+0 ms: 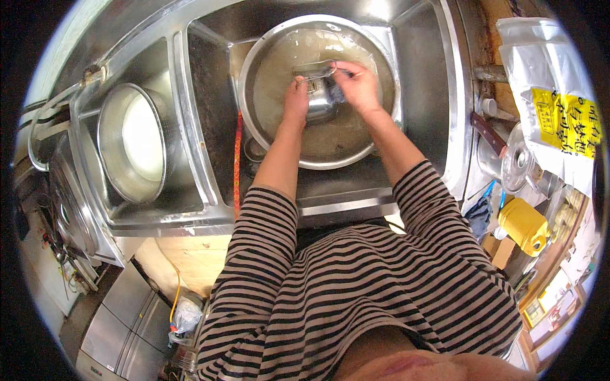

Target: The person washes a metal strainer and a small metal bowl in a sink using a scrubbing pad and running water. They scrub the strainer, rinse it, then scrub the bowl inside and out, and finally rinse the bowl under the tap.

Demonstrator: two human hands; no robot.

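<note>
A wide round metal basin point(329, 164) of cloudy water stands in the right bowl of a stainless steel sink. Over the water, my left hand point(298, 102) grips the left side of a small shiny metal container point(320, 105) with a wire loop at its rim. My right hand point(357, 88) is at the container's right side, its fingers closed on something dark, perhaps a scrubbing pad, pressed near the wall. A blur hides exactly what those fingers hold. Part of the container lies behind my fingers.
In the left sink bowl stands a metal pot point(112, 143) with whitish liquid. A red patterned strap point(237, 162) hangs over the sink's front edge. To the right are a knife handle point(488, 135), a glass lid point(522, 155), a plastic bag point(517, 62) and a yellow jug point(523, 226).
</note>
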